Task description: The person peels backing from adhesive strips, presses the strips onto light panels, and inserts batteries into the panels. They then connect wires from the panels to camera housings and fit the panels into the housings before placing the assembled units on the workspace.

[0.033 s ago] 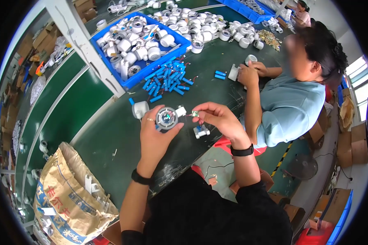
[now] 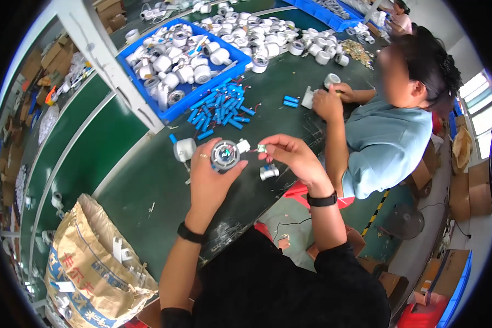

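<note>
At the frame's centre your left hand (image 2: 210, 177) grips a round part (image 2: 225, 155) of white plastic with a shiny metal face. The table (image 2: 142, 186) is smooth, dark green, slightly glossy. The bin (image 2: 175, 112) upper left is glossy blue plastic; the sack (image 2: 87, 262) lower left is coarse woven tan fabric.

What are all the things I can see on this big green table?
Round part: one, white and grey, held in the left hand.
Small piece: one, pinched by the right hand.
Blue cells: many, loose pile mid-table.
Blue bin: one, full of white round parts.
White round parts: many, far table end.
Sack: one, tan, lower left.
Co-worker: one, light blue shirt, right side.
Left hand: black wristband.
Right hand: black watch.
</note>
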### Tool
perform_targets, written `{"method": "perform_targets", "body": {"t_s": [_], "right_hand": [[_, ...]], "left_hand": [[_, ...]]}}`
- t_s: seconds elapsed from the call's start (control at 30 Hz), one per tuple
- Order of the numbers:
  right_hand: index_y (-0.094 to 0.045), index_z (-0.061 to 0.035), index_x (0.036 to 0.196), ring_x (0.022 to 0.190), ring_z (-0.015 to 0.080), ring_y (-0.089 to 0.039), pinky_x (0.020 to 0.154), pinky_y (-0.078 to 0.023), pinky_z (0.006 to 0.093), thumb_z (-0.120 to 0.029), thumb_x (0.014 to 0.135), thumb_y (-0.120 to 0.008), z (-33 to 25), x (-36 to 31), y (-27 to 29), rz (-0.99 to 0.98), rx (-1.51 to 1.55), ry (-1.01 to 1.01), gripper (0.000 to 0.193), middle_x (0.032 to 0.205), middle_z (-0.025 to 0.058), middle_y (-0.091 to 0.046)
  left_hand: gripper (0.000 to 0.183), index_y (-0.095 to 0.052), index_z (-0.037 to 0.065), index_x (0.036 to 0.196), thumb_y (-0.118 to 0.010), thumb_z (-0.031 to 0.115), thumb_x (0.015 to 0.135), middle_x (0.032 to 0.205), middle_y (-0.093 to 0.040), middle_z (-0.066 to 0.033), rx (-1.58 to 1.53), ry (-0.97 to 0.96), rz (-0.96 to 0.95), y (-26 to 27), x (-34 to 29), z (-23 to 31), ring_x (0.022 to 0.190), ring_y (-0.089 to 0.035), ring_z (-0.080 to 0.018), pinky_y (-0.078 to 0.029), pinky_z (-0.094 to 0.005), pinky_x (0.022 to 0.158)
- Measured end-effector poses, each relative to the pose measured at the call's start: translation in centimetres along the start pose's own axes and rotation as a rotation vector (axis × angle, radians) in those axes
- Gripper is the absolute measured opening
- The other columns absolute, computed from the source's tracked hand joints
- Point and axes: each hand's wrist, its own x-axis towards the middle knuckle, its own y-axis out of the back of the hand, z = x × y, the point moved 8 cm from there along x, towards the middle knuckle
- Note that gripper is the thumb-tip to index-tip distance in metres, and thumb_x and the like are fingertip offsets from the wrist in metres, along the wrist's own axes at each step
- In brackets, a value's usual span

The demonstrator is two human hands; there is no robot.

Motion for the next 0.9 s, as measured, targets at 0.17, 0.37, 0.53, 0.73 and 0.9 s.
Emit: {"method": "perform_targets", "body": {"t_s": [0.17, 0.37, 0.53, 0.73, 0.9], "right_hand": [[-0.069, 0.0024, 0.117, 0.095, 0.0114, -0.069, 0.088, -0.051, 0.0248, -0.009, 0.102, -0.061, 4.0, 2.9, 7.6, 0.281, 0.029, 0.047, 0.02, 0.101, 0.0066, -0.074], [-0.068, 0.0033, 0.119, 0.093, 0.0111, -0.07, 0.082, -0.052, 0.0227, -0.008, 0.101, -0.062, 6.9, 3.0, 10.7, 0.395, -0.011, -0.024, 0.023, 0.103, 0.0062, -0.073], [-0.069, 0.0015, 0.122, 0.094, 0.0099, -0.069, 0.082, -0.051, 0.0226, -0.012, 0.103, -0.061, 7.3, 3.6, 11.8, 0.418, -0.073, 0.007, 0.024, 0.105, 0.0056, -0.073], [-0.073, -0.0042, 0.117, 0.087, 0.014, -0.073, 0.078, -0.054, 0.029, -0.018, 0.099, -0.063, 5.7, 5.3, 12.2, 0.527, -0.49, 0.064, 0.024, 0.097, 0.0104, -0.078], [-0.073, -0.0034, 0.117, 0.105, 0.0331, -0.07, 0.089, -0.056, 0.0398, -0.013, 0.098, -0.064, 0.8, 3.7, 11.0, 0.784, -1.167, 0.49, 0.023, 0.117, 0.0195, -0.072]], "left_hand": [[0.063, -0.061, -0.002, 0.124, -0.091, 0.022, 0.073, 0.112, -0.067, -0.0191, 0.225, -0.082, -0.019, -7.3, 4.3, -1.4, 0.104, -0.065, -0.0358, -0.052, -0.0419, 0.091], [0.068, -0.059, -0.006, 0.126, -0.09, 0.026, 0.074, 0.116, -0.067, -0.0216, 0.347, -0.066, -0.028, -11.9, 5.2, -4.3, 0.107, -0.065, -0.0393, -0.052, -0.045, 0.091], [0.073, -0.057, -0.007, 0.13, -0.09, 0.026, 0.074, 0.12, -0.066, -0.0236, 0.347, -0.023, -0.049, -13.9, 5.8, -6.0, 0.11, -0.065, -0.0404, -0.053, -0.0447, 0.093], [0.081, -0.047, -0.008, 0.143, -0.087, 0.021, 0.078, 0.137, -0.058, -0.0285, 0.265, 0.002, -0.123, -12.0, 3.2, -4.0, 0.127, -0.057, -0.0419, -0.047, -0.0438, 0.107], [0.049, -0.061, 0.001, 0.133, -0.077, 0.012, 0.087, 0.131, -0.065, -0.0214, 0.258, -0.065, -0.094, -2.9, -4.2, 1.2, 0.12, -0.063, -0.0384, -0.051, -0.0434, 0.101]]}}
